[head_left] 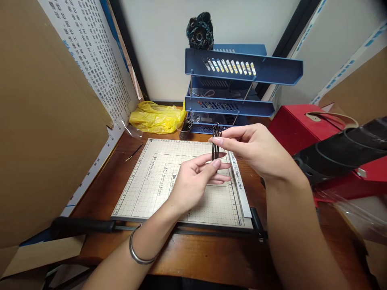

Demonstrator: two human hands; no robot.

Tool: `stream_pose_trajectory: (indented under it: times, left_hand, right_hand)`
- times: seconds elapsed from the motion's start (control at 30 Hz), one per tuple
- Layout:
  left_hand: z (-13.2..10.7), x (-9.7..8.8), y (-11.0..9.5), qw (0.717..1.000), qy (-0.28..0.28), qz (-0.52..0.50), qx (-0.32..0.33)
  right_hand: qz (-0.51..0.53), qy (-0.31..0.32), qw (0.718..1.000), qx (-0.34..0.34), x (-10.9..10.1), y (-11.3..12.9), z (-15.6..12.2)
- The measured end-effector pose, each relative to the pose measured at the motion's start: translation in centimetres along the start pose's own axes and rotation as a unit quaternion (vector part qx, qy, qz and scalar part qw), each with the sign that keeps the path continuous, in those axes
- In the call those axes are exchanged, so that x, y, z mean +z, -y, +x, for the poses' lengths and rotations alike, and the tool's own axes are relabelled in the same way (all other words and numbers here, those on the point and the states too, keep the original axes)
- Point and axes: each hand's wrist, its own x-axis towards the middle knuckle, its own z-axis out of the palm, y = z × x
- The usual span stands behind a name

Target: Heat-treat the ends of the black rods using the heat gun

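My left hand (196, 177) pinches the lower part of a small bundle of thin black sticks (215, 149) between thumb and fingers. The bundle stands nearly upright above the paper cutter. At its top, my right hand (254, 147) grips it with thumb and fingertips. The sticks' upper ends look tangled or looped, too small to make out. Below both hands lies the paper cutter (142, 189), a cream board with printed grid lines and size marks. Its long black handle (81, 224) runs along the near edge.
Behind the cutter stand a small cup of similar black sticks (184, 128), a yellow plastic bag (157, 117) and a blue tiered tray (242, 64). A thin dark piece (134, 152) lies on the left. A red box (290, 121) and a black tube (341, 147) are at right.
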Motion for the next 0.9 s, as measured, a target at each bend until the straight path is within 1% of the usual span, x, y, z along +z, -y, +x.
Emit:
stream_pose_trajectory:
  times: [0.2, 0.47, 0.57, 0.73, 0.9]
  left_hand:
    - [0.14, -0.10, -0.07, 1.000, -0.006, 0.014, 0.008]
    - [-0.35, 0.31, -0.51, 1.000, 0.001, 0.025, 0.011]
    - [-0.35, 0.28, -0.47, 0.999, -0.004, 0.038, 0.010]
    - [-0.11, -0.04, -0.15, 0.999, -0.005, 0.039, 0.009]
    - [-0.08, -0.09, -0.12, 0.999, -0.011, 0.052, 0.003]
  right_hand:
    - [-0.013, 0.059, 0.997, 0.039, -0.25, 0.12, 0.05]
    - [-0.012, 0.079, 0.996, 0.037, -0.15, 0.39, 0.01]
    - [-0.019, 0.074, 0.996, 0.043, -0.16, 0.44, 0.01]
    - [-0.018, 0.010, 1.000, 0.018, -0.19, 0.05, -0.01]
    - [-0.025, 0.005, 1.000, -0.002, -0.18, -0.25, -0.08]
